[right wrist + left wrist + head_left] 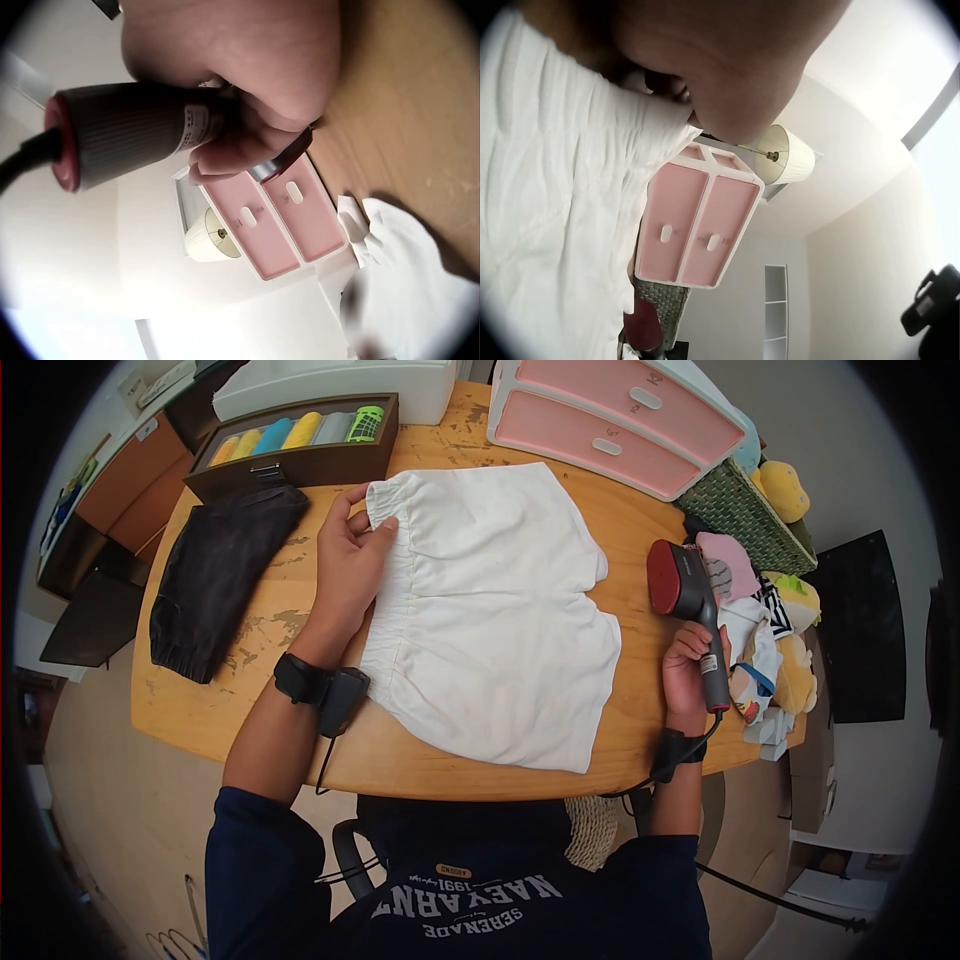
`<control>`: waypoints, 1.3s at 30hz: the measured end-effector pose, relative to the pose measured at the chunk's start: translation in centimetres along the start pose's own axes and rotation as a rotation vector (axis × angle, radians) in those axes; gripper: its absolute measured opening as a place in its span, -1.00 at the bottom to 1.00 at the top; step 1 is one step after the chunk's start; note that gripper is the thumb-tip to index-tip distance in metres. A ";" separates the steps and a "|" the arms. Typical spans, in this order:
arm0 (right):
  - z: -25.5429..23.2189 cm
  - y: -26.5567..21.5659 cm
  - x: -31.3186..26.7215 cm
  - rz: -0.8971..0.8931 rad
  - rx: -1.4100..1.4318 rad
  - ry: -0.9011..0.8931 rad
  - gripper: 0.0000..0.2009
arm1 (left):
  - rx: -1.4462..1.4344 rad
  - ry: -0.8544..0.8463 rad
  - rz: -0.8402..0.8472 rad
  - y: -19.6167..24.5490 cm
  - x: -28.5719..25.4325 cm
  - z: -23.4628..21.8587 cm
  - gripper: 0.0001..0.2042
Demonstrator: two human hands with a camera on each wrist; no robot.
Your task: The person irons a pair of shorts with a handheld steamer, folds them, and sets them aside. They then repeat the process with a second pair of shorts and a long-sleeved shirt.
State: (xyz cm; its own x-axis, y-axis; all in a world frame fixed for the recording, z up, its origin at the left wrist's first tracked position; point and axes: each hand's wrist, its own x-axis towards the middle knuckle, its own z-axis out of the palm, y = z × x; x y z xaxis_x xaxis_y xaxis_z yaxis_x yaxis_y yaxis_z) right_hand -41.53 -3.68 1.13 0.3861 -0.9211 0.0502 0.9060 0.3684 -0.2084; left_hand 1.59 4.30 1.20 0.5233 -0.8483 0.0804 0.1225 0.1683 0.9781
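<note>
White shorts [500, 600] lie spread on the wooden table, their gathered waistband toward the left. My left hand [352, 555] pinches the far corner of that waistband, thumb on top; the left wrist view shows the hand [720, 67] over the gathered cloth [555, 172]. Right of the shorts, my right hand [685, 665] grips the grey handle of a handheld steamer [680, 582] with a red head. The right wrist view shows the fingers [232, 150] curled round the handle [127, 127]. Folded dark shorts [225, 580] rest at the left, touched by neither hand.
A brown box [300, 465] of rolled cloths stands at the back left, pink drawers [600, 440] at the back right. A green basket [745, 510] and piled clothes [745, 620] occupy the right side. The steamer's cord [705, 735] runs past my right wrist to the table's front edge.
</note>
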 end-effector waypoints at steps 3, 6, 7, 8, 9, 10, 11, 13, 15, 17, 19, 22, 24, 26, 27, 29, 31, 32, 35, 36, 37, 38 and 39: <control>0.0 -1.3 -0.7 -0.025 -0.148 0.141 -0.57 | 0.008 -0.016 -0.007 -0.1 0.1 -0.1 -0.58; -0.3 -3.0 -1.1 0.061 -0.245 0.210 -0.60 | -0.005 -0.030 -0.014 -0.2 0.2 -0.2 -0.59; -0.2 -3.4 -1.2 0.036 -0.507 0.278 -0.59 | -0.003 -0.029 -0.012 -0.2 0.2 -0.1 -0.59; 0.4 -3.3 -1.2 0.009 -0.769 0.342 -0.58 | 0.001 -0.041 -0.007 -0.2 0.2 -0.1 -0.57; 0.8 -3.0 -1.3 0.010 -0.766 0.339 -0.58 | 0.005 -0.053 -0.002 -0.2 0.1 0.0 -0.56; 1.4 -2.6 -1.4 0.011 -1.030 0.338 -0.56 | 0.008 -0.053 0.000 -0.1 0.1 0.0 -0.56; 1.7 -2.3 -1.4 0.012 -1.294 0.333 -0.54 | 0.041 -0.062 0.007 -0.1 0.1 0.0 -0.56; 2.0 -2.2 -1.3 0.026 -1.371 0.377 -0.51 | 0.079 -0.072 0.015 -0.2 0.1 0.0 -0.56; 3.2 -1.6 -1.4 0.090 -1.534 0.467 -0.51 | 0.097 -0.090 0.023 -0.4 0.2 -0.1 -0.57; 2.9 -2.3 -1.1 0.067 -1.722 0.455 -0.50 | 0.093 -0.088 0.046 -0.4 0.1 0.0 -0.58; 2.9 -2.8 -0.8 0.037 -1.906 0.440 -0.47 | 0.091 -0.089 0.073 -0.6 0.0 0.1 -0.59; 5.2 -3.0 -0.6 0.078 -2.466 0.453 -0.41 | 0.088 -0.085 0.134 -0.2 -0.3 0.4 -0.60; 6.6 -2.8 -0.6 0.136 -2.603 0.400 -0.37 | 0.085 -0.066 0.175 0.6 -0.7 0.7 -0.62; 8.3 -2.8 -0.7 0.121 -2.706 0.356 -0.41 | 0.139 -0.075 0.227 1.7 -0.7 1.1 -0.62; 9.3 -2.7 -0.6 0.118 -2.821 0.302 -0.44 | 0.185 -0.074 0.269 2.3 -0.8 1.3 -0.63; 12.2 -1.5 -0.2 0.020 -2.732 0.234 -0.50 | 0.248 -0.105 0.354 3.8 -0.6 2.1 -0.63; 14.7 0.0 0.8 -0.076 -2.637 0.174 -0.55 | 0.312 -0.140 0.440 5.9 -0.2 3.4 -0.63; 15.9 0.8 1.5 -0.100 -2.556 0.031 -0.55 | 0.350 -0.178 0.468 7.4 0.0 4.3 -0.63; 17.8 3.6 3.9 -0.227 -2.370 -0.241 -0.49 | 0.297 -0.285 0.604 10.0 2.0 7.1 -0.64; 18.3 4.2 4.9 -0.311 -2.271 -0.372 -0.42 | 0.350 -0.309 0.692 11.7 2.1 8.2 -0.66; 18.4 4.5 6.4 -0.325 -2.265 -0.372 -0.42 | 0.403 -0.333 0.780 13.3 2.3 9.0 -0.68; 18.4 4.8 8.1 -0.576 -2.227 -0.551 -0.37 | 0.409 -0.336 0.790 14.7 2.6 9.6 -0.68; 18.6 4.8 9.6 -0.824 -2.163 -0.726 -0.31 | 0.448 -0.344 0.887 15.9 2.8 10.2 -0.69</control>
State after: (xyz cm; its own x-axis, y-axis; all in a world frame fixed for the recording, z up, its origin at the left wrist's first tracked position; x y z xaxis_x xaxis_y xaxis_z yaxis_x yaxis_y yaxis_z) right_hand -30.26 -8.47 18.77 0.5957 -0.4075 0.6921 -0.3447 -0.9081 -0.2379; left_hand -3.54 -0.53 18.96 -0.0038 -0.6202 0.7844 -0.5473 0.6579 0.5174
